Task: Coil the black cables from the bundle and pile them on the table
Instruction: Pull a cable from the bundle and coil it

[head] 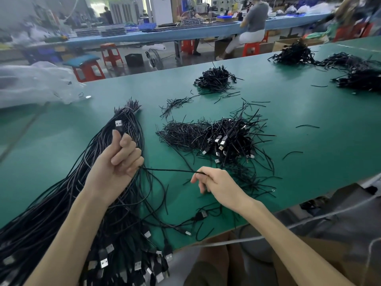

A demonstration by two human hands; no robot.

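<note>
A long bundle of black cables [123,124] lies on the green table [309,124], running from the near left edge toward the middle. My left hand [117,162] grips one black cable with its USB plug [119,125] sticking up above my thumb. That cable [169,170] stretches taut to the right, where my right hand [214,183] pinches it between thumb and fingers. A pile of coiled cables [224,137] sits on the table just beyond my right hand.
Smaller cable piles lie farther back [216,79] and at the far right [294,53]. Loose wire ties [175,104] are scattered about. Clear plastic bags [35,83] lie at the left. Red stools and a seated person are beyond the table.
</note>
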